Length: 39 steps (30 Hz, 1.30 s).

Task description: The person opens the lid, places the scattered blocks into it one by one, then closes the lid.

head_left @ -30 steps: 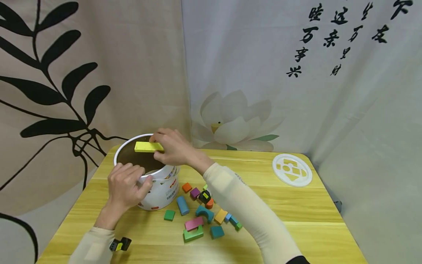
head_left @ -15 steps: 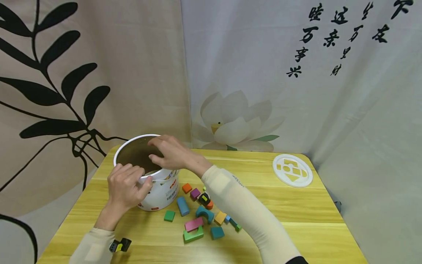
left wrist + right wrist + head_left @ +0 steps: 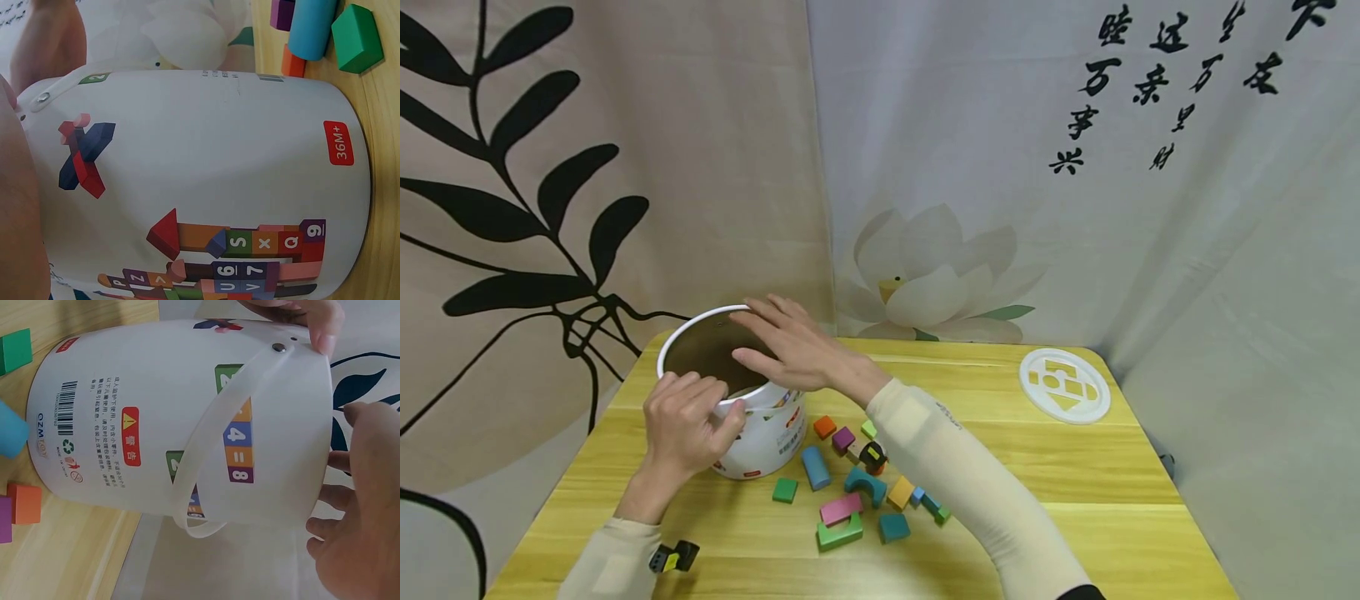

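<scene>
A white printed bucket [image 3: 763,450] with a thin plastic handle [image 3: 200,431] stands upright at the table's left side. My left hand [image 3: 688,421] grips its near rim, fingers over the edge and thumb against the outer wall. Over the right part of the opening is my right hand [image 3: 805,346], fingers fairly straight and apart, holding nothing. In the right wrist view, the fingers [image 3: 331,497] overlap the rim. The bucket's brown inner wall [image 3: 707,350] shows, but its bottom is hidden.
Several loose blocks lie right of the bucket, among them a blue cylinder [image 3: 816,467], a green block [image 3: 785,490], a pink block [image 3: 842,508] and a blue arch [image 3: 867,485]. A white disc with cut-out shapes [image 3: 1065,386] lies at the back right. Curtains hang behind the table.
The yellow block my right hand held over the bucket has left the hand and is out of sight. That hand's fingers have spread and straightened. My left hand stays on the rim.
</scene>
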Tool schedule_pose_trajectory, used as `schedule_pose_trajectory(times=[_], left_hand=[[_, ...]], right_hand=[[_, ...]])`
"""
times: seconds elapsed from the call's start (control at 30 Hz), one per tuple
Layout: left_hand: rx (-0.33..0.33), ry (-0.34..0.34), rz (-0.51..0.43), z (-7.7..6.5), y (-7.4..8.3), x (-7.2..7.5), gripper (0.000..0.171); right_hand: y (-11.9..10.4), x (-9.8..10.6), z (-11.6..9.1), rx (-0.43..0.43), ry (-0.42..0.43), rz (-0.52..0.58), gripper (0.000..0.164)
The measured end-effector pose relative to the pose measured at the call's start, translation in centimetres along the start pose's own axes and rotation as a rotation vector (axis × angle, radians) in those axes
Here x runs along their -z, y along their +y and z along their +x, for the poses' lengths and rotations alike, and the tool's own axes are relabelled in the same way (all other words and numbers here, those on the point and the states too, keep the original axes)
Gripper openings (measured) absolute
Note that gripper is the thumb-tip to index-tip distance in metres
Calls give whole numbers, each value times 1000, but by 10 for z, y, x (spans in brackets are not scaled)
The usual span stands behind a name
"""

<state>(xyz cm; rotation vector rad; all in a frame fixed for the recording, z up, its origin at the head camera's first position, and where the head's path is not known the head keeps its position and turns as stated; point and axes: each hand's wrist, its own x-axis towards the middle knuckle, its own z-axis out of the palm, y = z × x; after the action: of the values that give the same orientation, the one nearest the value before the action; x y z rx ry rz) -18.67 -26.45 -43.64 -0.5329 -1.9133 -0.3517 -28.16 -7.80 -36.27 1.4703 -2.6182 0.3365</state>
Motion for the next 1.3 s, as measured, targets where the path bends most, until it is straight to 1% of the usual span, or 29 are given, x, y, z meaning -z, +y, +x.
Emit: schedule_pose_trajectory(times=[0.13, 0.27, 0.5, 0.67, 0.9, 1.13, 1.3], left_hand=[[1, -4, 1, 0, 0, 0, 38], [2, 1, 0, -1, 1, 0, 38], [12, 7, 4, -2, 2, -1, 38], [27, -1, 2, -2, 2, -1, 39], [29, -4, 4, -1, 2, -1, 40], [28, 4, 1, 0, 3, -2, 39], [24, 14, 0, 1, 3, -3, 39]], right_hand=[[4, 0, -9, -16, 10, 28, 69], [10, 4, -25, -8, 45, 60, 69], [27, 8, -68, 10, 109, 126, 68], [40, 6, -103, -3, 140, 161, 68], [58, -5, -154, -44, 128, 188, 70], [70, -24, -210, -133, 83, 191, 72], [77, -37, -247, -177, 49, 191, 72]])
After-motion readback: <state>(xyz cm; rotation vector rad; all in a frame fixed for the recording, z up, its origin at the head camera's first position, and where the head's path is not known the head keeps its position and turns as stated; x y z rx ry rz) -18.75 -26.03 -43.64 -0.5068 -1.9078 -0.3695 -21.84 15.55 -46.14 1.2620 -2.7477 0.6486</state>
